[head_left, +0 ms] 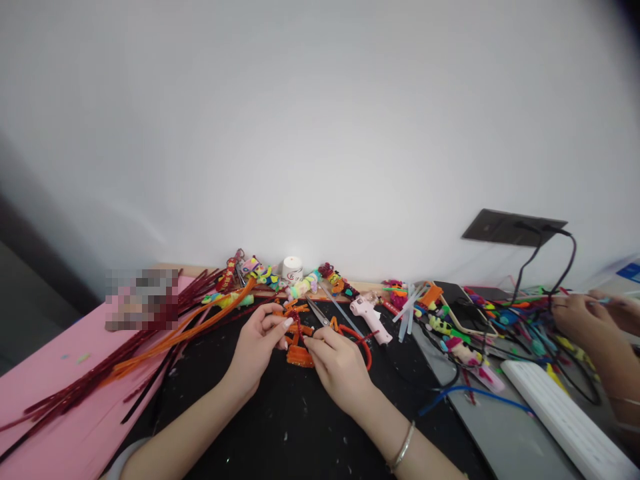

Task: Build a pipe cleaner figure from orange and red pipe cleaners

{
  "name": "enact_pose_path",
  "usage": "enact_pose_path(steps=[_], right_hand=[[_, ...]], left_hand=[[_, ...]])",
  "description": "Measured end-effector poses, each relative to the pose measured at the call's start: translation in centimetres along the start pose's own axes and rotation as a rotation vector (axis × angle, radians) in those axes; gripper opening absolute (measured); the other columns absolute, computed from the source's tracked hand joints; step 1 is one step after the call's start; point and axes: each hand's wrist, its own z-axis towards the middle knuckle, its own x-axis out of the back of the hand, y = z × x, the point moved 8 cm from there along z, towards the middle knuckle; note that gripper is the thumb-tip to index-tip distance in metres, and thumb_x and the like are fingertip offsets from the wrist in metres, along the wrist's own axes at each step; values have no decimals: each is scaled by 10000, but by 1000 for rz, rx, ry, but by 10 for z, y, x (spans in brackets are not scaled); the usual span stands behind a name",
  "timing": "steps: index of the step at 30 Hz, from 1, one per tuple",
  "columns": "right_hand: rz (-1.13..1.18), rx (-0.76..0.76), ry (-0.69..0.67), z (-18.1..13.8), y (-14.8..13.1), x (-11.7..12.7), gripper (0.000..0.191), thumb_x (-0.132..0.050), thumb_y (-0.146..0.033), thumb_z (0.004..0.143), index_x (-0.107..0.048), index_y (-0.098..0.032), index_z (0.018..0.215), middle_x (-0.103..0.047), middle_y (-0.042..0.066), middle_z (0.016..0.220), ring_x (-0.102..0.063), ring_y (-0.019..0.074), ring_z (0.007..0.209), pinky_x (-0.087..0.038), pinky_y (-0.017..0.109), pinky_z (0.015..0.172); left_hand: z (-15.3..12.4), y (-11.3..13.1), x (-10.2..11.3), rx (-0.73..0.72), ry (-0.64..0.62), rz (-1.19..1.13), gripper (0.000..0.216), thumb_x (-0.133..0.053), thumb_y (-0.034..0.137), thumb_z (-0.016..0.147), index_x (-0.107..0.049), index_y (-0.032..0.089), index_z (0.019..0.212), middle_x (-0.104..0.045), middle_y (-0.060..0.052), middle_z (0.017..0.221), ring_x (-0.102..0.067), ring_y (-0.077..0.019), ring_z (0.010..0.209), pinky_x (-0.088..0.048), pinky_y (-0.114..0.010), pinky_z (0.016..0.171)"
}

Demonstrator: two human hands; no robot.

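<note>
A short dark red tinsel pipe cleaner (pixel 299 324) stands between my two hands above the black work mat. At its upper part, the thumb and fingers of my left hand (pixel 259 345) are pinched on it. My right hand (pixel 340 367) is closed around its lower end, with the fingertips partly hidden. Bent orange pipe cleaner pieces (pixel 300 357) lie just below and behind the fingers. Close beyond my right hand are scissors (pixel 319 312) with their blades pointing away, and a red-orange pipe cleaner loop (pixel 367 353) lies to its right.
A pink glue gun (pixel 371 320) rests right of the scissors, near clear glue sticks (pixel 407 310). Long red pipe cleaners (pixel 95 370) spread over the pink surface at left. At right are a white power strip (pixel 565 413) and another person's hands (pixel 587 327). A white-grey wall rises behind.
</note>
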Motion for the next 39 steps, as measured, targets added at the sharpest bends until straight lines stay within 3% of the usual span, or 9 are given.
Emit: enact_pose_path(steps=[32, 39], right_hand=[[83, -57, -84, -3, 4, -11, 257, -432, -148, 964, -682, -172, 1021, -646, 70, 883, -627, 148, 714, -499, 233, 655], [117, -66, -108, -4, 3, -14, 261, -426, -152, 969, -677, -169, 1038, -661, 79, 898, -653, 153, 759, -513, 233, 693]], left_hand=[[-2, -5, -5, 42, -31, 0, 393, -784, 321, 728, -535, 178, 998, -604, 91, 605, -479, -57, 501, -391, -185, 560], [-5, -3, -3, 40, 4, 21, 389, -799, 307, 709, -555, 173, 981, -652, 65, 629, -571, -93, 621, -459, -221, 706]])
